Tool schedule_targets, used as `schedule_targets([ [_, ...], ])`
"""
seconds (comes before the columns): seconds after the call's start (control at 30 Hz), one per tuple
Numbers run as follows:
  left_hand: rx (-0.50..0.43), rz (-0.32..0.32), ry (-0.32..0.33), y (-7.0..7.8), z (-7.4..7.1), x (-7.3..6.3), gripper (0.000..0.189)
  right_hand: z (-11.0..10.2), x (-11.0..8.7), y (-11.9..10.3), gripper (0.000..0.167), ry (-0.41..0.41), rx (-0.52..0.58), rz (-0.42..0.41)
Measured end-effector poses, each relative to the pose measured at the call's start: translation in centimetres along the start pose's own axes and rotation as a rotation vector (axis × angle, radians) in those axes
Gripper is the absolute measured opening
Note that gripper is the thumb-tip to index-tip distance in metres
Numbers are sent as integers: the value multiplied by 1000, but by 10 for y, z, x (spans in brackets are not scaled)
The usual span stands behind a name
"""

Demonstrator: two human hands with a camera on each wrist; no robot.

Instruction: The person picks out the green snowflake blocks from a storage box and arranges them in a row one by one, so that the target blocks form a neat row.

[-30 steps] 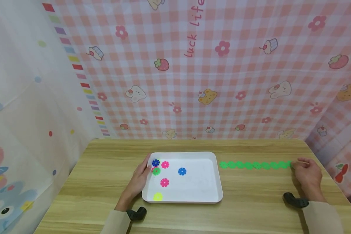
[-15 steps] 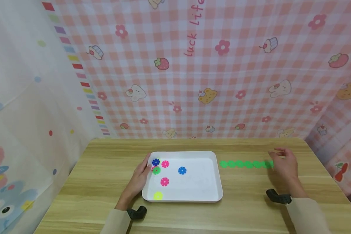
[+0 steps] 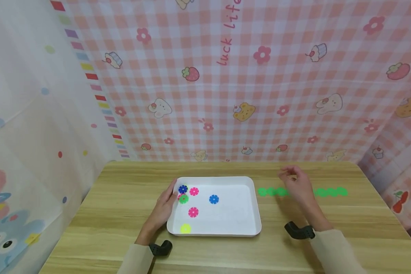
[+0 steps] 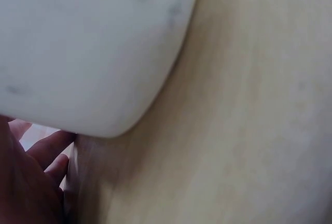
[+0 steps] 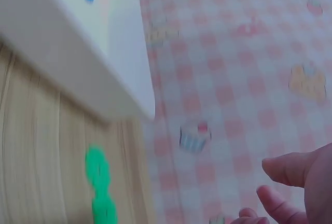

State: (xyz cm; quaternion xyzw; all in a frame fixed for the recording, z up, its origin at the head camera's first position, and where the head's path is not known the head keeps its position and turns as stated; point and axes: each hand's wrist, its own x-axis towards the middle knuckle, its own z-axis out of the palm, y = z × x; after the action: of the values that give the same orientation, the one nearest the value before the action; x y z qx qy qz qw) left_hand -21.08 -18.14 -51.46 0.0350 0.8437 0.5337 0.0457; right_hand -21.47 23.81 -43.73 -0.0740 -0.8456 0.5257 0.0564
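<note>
My left hand point(image 3: 162, 207) grips the left side of a shallow white tray point(image 3: 233, 217), thumb at the rim. In the left wrist view, some of its fingers point(image 4: 49, 149) reach beneath the tray's edge. Several notched plastic discs lie toward the tray's left, among them dark blue point(image 3: 183, 189), green point(image 3: 183, 199) and yellow point(image 3: 185, 228) ones; a lighter blue disc point(image 3: 214, 199) sits nearer the middle. Right of the tray, a row of joined green discs point(image 3: 332, 191) stretches across the wood. My right hand point(image 3: 299, 190) hovers over it, holding nothing, thumb and fingers apart, and hides its middle.
The wooden table point(image 3: 287, 255) ends at the back against a pink checked cloth point(image 3: 209, 87). Another printed cloth point(image 3: 31, 125) hangs along the left. Each wrist wears a black camera mount, as on the right wrist point(image 3: 298, 230).
My right hand has left the right end of the green row and moved left above it, toward the tray. My left hand and the tray stay in place.
</note>
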Motion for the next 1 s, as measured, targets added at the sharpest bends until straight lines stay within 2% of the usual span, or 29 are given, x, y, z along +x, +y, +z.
schedule_targets([
  [0.27, 0, -9, 3, 0, 0, -1, 53, 48, -9, -27, 31, -102, 46, -40],
  [0.43, -10, -8, 2, 0, 0, -1, 53, 92, -20, -43, 26, -168, 22, -19],
  [0.6, -4, -7, 4, 0, 0, -1, 53, 136, -33, -59, 24, -265, -4, -38],
  [0.8, 6, -1, 16, 0, 1, 0, 53, 178, -48, -76, 29, -368, -4, 2],
  [1.0, -23, 0, 8, -1, 0, 0, 52, 210, -56, -78, 32, -440, 38, 44],
])
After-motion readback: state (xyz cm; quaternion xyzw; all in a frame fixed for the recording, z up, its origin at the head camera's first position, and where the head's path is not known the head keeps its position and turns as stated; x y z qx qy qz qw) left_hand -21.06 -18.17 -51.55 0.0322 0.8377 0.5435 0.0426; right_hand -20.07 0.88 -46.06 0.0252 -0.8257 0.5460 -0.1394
